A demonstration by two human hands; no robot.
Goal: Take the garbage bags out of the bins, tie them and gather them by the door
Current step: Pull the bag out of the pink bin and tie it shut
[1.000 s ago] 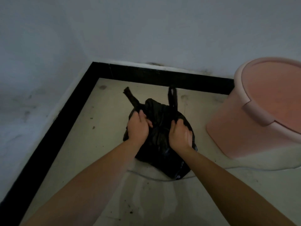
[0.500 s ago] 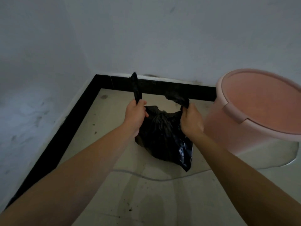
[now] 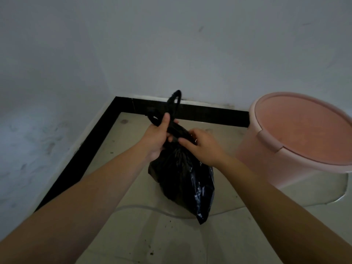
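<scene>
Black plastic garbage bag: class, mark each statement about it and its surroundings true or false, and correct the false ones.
1. The black plastic garbage bag sits inside the pink round plastic bin. False: it is out of the bin, to the bin's left, held in the hands.
2. The left hand grips the top of the bag. True.
3. The right hand rests on the bin's rim. False: it is at the bag's neck, apart from the bin.
4. A black skirting strip runs along the foot of the pale wall. True.
</scene>
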